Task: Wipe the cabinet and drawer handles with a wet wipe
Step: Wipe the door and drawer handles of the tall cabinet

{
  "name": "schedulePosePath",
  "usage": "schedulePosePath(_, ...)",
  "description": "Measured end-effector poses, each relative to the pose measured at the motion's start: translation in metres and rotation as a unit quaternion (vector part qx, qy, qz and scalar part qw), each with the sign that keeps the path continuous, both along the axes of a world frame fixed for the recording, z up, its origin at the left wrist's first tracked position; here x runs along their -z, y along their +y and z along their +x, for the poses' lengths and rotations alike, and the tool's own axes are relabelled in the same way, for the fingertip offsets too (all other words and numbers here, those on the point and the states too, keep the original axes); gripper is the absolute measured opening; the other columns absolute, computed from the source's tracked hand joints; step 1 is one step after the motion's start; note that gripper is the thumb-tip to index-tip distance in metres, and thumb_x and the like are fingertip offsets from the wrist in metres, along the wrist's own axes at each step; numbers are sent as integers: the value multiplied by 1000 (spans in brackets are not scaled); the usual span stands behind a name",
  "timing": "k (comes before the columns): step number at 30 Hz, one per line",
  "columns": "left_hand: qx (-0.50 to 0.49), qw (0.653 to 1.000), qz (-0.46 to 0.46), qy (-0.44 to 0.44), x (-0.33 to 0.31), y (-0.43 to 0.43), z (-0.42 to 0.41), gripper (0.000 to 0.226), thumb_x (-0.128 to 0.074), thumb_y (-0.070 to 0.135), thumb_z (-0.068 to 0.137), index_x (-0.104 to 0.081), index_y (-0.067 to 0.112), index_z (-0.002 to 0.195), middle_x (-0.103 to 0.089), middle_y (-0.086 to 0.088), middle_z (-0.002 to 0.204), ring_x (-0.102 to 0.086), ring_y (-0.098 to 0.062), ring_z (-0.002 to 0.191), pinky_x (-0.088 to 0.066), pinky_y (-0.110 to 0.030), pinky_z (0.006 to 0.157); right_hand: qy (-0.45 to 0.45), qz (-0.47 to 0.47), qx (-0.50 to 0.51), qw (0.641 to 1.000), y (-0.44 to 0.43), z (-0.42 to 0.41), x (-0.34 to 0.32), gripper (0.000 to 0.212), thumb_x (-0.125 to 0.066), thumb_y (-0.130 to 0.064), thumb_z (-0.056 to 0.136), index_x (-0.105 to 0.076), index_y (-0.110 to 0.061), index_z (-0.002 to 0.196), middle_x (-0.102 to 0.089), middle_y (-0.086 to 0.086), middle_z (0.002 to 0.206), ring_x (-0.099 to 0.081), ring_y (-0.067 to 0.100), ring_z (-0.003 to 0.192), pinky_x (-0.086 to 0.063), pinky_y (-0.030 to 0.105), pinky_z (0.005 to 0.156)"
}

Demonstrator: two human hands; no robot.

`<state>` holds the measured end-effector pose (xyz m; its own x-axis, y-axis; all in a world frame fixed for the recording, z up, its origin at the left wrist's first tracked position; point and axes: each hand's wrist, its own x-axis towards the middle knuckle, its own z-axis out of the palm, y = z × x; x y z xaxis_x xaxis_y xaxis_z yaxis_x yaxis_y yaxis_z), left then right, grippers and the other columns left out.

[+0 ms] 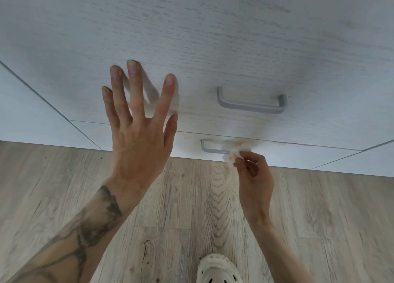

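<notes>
From my remote seat, the pale wood-grain upper drawer front [213, 37] fills the view above both hands, and the plank floor [319, 218] spreads beneath them. My left hand [136, 137] is spread wide with straight fingers, holding nothing, up and to the left of the right-hand grip; I cannot tell whether its fingertips touch the front. My right hand [254, 176] sits lower, fingers curled in a pinch. A cream perforated shoe [217, 270] stands on the floor below that grip. The grey upper handle [251, 105] is above the grip, apart from it. The lower handle [210, 150] runs left from the pinch, its right end covered by the crumpled, orange-stained wet wipe [234, 151] clamped at my fingertips
</notes>
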<state>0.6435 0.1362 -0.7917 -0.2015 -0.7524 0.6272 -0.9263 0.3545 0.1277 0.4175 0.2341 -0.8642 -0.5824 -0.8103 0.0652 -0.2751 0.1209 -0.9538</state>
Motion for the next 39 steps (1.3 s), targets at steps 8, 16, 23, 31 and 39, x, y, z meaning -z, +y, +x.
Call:
schedulePosePath(8,8,999,24,-25,-5,4,7,74,-46,38,115,3,29,170,3,-27,170,-3,-54,158,-12,-65,130,191,-64,-31,979,-22,52,-8,15,-78,-6,93,-79,-12,107,-67,-2,101,-67,9,82,-54,9,78)
schedulePosePath(16,22,998,47,-44,-15,15,14,81,-57,31,107,-6,29,171,17,-15,175,5,-43,163,-20,-65,128,155,-31,39,987,-7,5,-12,18,-74,-8,97,-77,-20,110,-68,-4,101,-67,1,88,-56,13,81)
schedulePosePath(23,50,994,100,-9,-41,42,16,83,-58,24,106,-7,30,171,9,-13,177,3,-34,164,-20,-61,130,157,-34,-26,987,17,12,-66,24,-75,-15,96,-70,-36,108,-70,-17,100,-69,0,91,-51,5,75)
schedulePosePath(31,2,989,147,-24,-120,73,68,67,-30,52,113,0,34,170,6,0,178,3,-18,165,-11,-49,134,185,-86,-147,968,-2,78,-197,22,-78,-20,93,-73,-40,99,-70,-25,98,-67,2,96,-48,17,80)
schedulePosePath(39,-95,992,79,-27,-257,70,162,62,-26,56,112,-19,33,169,-20,0,175,-19,-20,163,-21,-48,132,184,-232,-222,929,-42,165,-347,18,-79,-11,91,-77,-25,101,-70,-17,96,-69,4,90,-45,8,80)
